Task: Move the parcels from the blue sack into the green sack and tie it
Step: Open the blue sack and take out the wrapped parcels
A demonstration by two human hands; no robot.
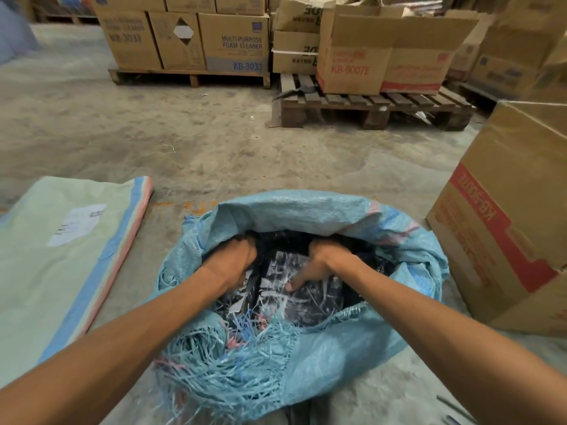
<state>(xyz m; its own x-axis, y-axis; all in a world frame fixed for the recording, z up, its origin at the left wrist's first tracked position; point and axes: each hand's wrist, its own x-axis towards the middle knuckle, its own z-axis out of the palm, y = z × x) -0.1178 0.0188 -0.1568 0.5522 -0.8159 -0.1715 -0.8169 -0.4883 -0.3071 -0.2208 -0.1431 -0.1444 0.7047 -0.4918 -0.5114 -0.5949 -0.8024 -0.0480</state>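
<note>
The blue woven sack (334,357) stands open on the floor in front of me, its near rim frayed into loose strands. Inside lie dark parcels (310,302) wrapped in black plastic with white streaks. Both my hands reach down into the sack's mouth. My left hand (234,260) curls over the left side of the parcels, fingers hidden. My right hand (319,265) grips the right side, thumb pressed on the top parcel. The green sack (58,265) lies flat on the floor to the left, with a white label and blue and pink edge stripes.
A large cardboard box (509,228) stands close on the right of the blue sack. Wooden pallets (368,108) stacked with cardboard boxes (190,38) line the back. Bare concrete floor (153,127) stretches between them and me.
</note>
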